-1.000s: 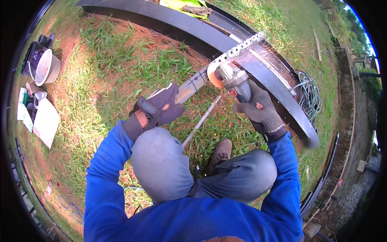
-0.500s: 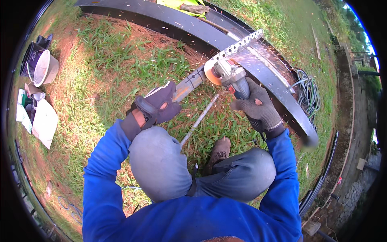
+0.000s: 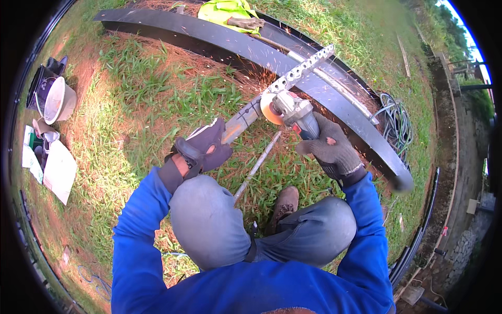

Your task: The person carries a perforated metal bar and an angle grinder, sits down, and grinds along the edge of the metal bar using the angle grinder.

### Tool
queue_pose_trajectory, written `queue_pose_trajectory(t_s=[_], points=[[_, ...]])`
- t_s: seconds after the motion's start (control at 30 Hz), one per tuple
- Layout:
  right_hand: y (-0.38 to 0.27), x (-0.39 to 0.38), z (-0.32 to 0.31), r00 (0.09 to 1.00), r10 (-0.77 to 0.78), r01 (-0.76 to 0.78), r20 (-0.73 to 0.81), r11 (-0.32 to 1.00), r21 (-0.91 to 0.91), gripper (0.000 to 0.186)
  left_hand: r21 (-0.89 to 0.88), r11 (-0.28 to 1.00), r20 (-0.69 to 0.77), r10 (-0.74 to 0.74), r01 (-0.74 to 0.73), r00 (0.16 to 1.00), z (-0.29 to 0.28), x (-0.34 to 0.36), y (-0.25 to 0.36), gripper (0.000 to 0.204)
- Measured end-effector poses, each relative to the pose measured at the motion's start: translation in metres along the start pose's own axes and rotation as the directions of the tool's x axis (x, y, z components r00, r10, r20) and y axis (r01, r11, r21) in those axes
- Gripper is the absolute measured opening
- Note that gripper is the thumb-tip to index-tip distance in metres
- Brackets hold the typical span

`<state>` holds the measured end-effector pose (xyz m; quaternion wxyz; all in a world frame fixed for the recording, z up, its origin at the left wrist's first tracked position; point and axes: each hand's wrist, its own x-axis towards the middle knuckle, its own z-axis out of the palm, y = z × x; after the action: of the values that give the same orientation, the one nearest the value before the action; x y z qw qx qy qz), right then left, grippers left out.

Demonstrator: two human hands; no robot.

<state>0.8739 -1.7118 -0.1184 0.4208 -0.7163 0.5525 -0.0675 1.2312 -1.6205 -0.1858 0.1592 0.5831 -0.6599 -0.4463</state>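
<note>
While the grey-gloved right hand (image 3: 330, 148) keeps its closed grip on the body of the grey angle grinder (image 3: 293, 109), the disc now sits a little lower and further left along the long perforated galvanised steel strip (image 3: 282, 86) than it did a second ago, and a thin scatter of orange sparks shows on the grass just left of the disc. That shift suggests the disc is working along the strip rather than staying at one spot, and the sparks say it bites metal at this instant.

The left hand (image 3: 203, 150), in a dark glove with an orange patch, stays wrapped tight around the lower, duller end of the strip, holding it slanted up to the right; its place has barely changed. The strip's far end rests over the wide curved black steel plate (image 3: 334, 99) lying on the grass.

A thin grey metal rod (image 3: 257, 166) lies on the grass between the knees, unmoved. Off to the left stand a white bucket (image 3: 56, 99) and white sheets (image 3: 58, 170); a yellow-green vest (image 3: 226, 9) lies beyond the plate.
</note>
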Motion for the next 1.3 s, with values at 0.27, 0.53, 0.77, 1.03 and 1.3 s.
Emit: queue_pose_trajectory(t_s=[0.27,0.53,0.77,1.03,1.3], points=[[-0.018,-0.008,-0.005,0.998,0.063,-0.063,0.002,0.998,-0.009,0.067,0.018,0.999,0.057,-0.051,0.050,0.997,-0.004,0.000,0.002,0.051],[0.002,-0.004,0.002,1.000,-0.004,0.004,-0.010,1.000,-0.022,0.078,-0.008,0.999,-0.045,0.031,-0.031,0.999,0.004,0.000,-0.004,0.051],[-0.008,-0.002,-0.003,0.998,0.059,-0.059,0.027,0.998,-0.035,0.076,0.015,0.999,0.003,-0.028,0.028,1.000,0.005,0.002,-0.012,0.053],[-0.021,0.003,-0.008,0.995,0.098,-0.095,0.014,0.986,-0.140,0.082,-0.066,0.979,-0.170,0.180,-0.193,0.969,0.016,-0.006,-0.031,0.063],[0.002,0.008,-0.011,0.998,0.055,-0.057,-0.023,0.995,-0.087,0.083,-0.108,0.991,-0.055,0.076,-0.082,0.996,0.005,-0.001,0.006,0.058]])
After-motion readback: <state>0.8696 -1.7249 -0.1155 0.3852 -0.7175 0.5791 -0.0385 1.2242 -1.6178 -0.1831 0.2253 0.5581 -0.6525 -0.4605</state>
